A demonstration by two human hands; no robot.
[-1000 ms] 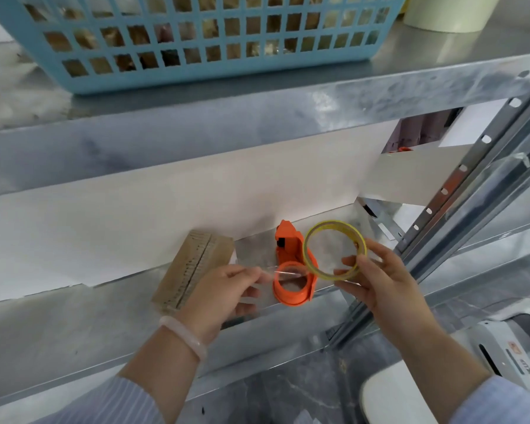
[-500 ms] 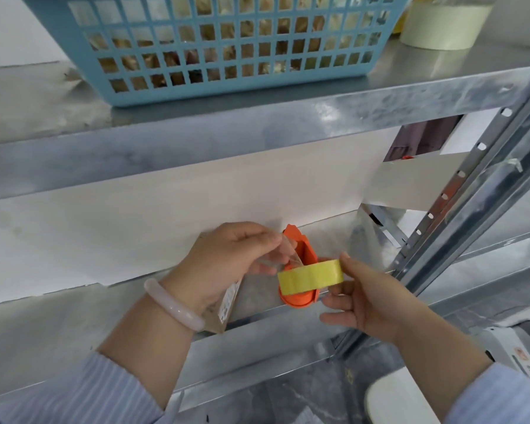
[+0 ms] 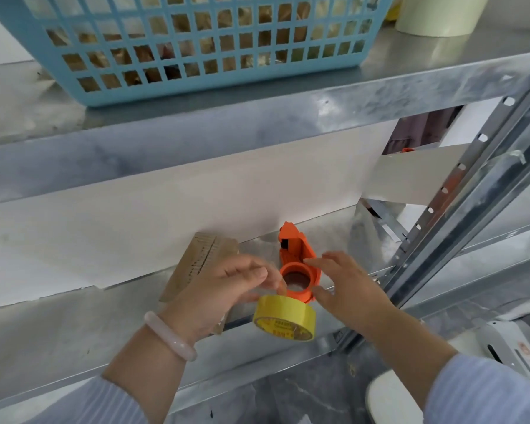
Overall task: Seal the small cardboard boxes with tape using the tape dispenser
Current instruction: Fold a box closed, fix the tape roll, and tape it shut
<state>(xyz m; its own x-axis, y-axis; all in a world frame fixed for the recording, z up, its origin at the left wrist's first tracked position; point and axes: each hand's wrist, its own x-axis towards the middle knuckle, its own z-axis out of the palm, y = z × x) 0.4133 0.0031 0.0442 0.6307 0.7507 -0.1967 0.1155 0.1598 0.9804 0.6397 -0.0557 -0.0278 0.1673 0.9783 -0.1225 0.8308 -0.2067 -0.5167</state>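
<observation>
Head view: one yellow tape roll, one orange plastic tape dispenser, one small cardboard box and two hands are showing at the lower metal shelf. The left hand is pinching the roll's upper rim with curled fingers, and the roll is hanging just below its fingertips, in front of the dispenser's round hub. The right hand is holding its fingers spread, forefinger and thumb touching the dispenser's ring on either side. The ridged brown box is lying partly hidden behind the left hand. One blue lattice basket is sitting on the upper shelf.
</observation>
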